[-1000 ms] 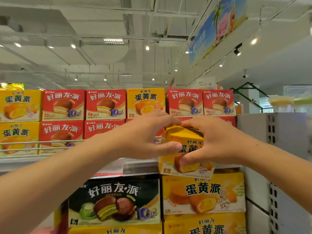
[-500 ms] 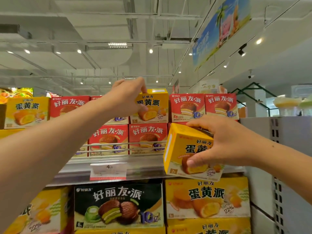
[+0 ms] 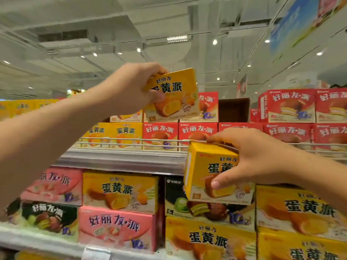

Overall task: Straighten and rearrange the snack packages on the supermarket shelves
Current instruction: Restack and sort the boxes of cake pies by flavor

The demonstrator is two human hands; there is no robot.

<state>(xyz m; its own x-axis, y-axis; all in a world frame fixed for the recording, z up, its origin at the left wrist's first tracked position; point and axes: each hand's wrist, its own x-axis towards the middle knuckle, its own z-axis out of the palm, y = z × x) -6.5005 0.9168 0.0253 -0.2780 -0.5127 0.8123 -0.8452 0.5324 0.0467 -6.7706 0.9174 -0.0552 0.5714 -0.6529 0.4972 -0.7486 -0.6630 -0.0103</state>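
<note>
Hands work at two heights in front of the snack shelves: the left hand (image 3: 131,87) is raised above the top row and grips a yellow egg-yolk pie box (image 3: 174,96) by its upper left corner, fingers curled over the top edge and thumb pressed on the front face, so the box hangs tilted in the air in front of the stacked boxes behind it. The right hand (image 3: 249,156) grasps a second yellow pie box (image 3: 208,171) lower down, fingers over its top and thumb on the printed front; this box is also clear of the shelf, tilted, held in front of the metal shelf edge (image 3: 120,160) and overlapping a dark green-tea pie box (image 3: 187,205) on the shelf below. On the upper shelf, behind a wire rail (image 3: 131,141), stand yellow boxes at left and red chocolate pie boxes (image 3: 287,106) in two tiers towards the right, with an empty brown carton (image 3: 234,109) showing in a gap in the top tier. The lower shelf holds pink strawberry pie boxes (image 3: 116,229), larger yellow pie boxes (image 3: 120,192) and further dark boxes at far left, stacked two high
</note>
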